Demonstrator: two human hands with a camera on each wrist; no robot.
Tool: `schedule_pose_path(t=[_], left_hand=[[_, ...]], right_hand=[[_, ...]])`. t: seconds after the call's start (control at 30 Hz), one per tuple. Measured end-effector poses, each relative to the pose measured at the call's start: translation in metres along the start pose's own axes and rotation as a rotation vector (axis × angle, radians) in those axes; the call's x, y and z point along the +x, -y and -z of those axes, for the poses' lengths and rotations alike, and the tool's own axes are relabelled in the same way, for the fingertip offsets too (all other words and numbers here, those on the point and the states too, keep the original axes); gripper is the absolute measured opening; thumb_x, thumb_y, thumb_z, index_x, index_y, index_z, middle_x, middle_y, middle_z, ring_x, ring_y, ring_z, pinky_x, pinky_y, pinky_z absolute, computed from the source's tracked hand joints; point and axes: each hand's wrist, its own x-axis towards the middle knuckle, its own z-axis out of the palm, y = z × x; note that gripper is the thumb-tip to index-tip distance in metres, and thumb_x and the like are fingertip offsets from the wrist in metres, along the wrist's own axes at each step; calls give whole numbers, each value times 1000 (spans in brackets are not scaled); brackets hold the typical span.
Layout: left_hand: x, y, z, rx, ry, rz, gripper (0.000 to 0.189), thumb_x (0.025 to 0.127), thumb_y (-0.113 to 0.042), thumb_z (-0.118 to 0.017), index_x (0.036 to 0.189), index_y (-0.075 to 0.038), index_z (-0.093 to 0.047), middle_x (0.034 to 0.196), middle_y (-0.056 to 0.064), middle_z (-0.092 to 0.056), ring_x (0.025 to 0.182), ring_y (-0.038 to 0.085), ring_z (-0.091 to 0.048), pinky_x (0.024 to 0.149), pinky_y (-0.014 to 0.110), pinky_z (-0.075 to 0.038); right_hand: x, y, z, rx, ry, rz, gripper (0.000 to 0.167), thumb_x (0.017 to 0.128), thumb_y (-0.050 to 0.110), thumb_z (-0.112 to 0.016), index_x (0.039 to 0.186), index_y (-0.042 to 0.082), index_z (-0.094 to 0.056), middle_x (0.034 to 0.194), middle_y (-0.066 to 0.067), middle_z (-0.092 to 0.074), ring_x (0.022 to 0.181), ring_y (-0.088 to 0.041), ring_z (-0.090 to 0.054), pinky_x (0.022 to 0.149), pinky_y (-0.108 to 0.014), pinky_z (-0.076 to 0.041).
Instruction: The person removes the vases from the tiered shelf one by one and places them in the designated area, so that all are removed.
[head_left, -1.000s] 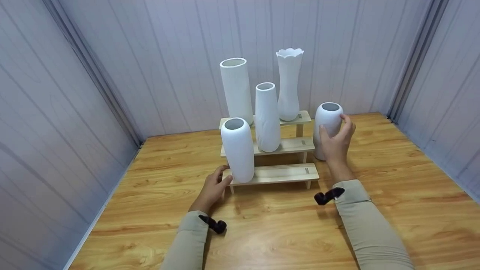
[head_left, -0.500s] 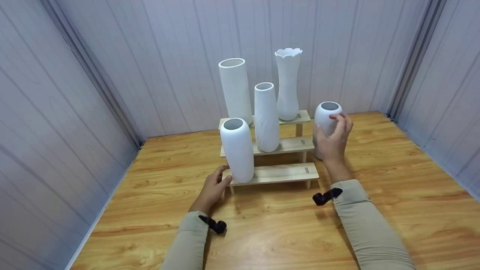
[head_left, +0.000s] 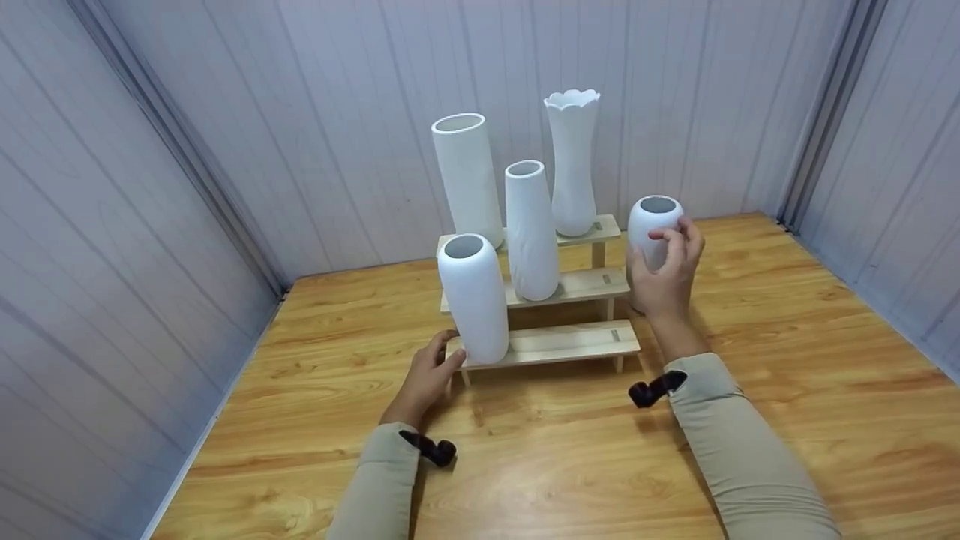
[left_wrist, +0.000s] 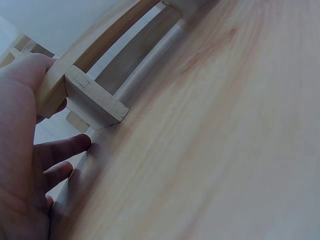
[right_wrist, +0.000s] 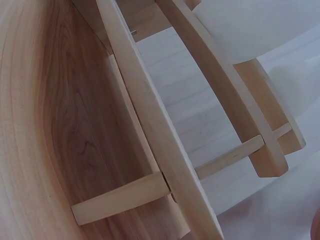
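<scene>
Standing: five white vases (head_left: 533,232), one three-tier rack (head_left: 562,343)

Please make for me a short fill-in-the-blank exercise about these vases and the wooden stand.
1. The head view shows ____ vases.
2. The ____ hand grips the bottom step of the stand.
3. Of the bottom, middle and top steps, the scalloped vase stands on the ____ one.

Missing words: five; left; top.
</scene>
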Motion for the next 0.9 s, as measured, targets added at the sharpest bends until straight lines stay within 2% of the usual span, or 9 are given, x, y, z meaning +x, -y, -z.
schedule_pose_path(t=[0.17, 0.47, 0.9], left_hand=[[1, -2, 0, -12, -5, 0, 41, 102, -29, -57, 140, -14, -53, 151, 15, -49, 139, 36, -44, 111, 56, -37], [0, 0, -1, -5, 2, 16, 43, 102, -31, -57, 141, -14, -53, 153, 15, -46, 141, 37, -42, 113, 55, -35], [1, 3, -1, -20, 0, 0, 42, 103, -30, -57, 142, -16, -54, 153, 14, -47, 141, 36, -42, 112, 56, -35]], right_hand=[[3, 1, -1, 11, 17, 7, 26, 84, 1, -70, 108, -2, -60, 150, -13, -36, 142, -28, -35, 115, -45, -29], [0, 2, 1, -19, -24, -29, 29, 87, 5, -68, 112, 0, -56, 148, -15, -33, 140, -29, -33, 117, -49, -27], [-4, 17, -1, -20, -31, 54, 35, 86, 8, -71, 116, 1, -55, 149, -17, -33, 139, -30, -31, 113, -51, -30]])
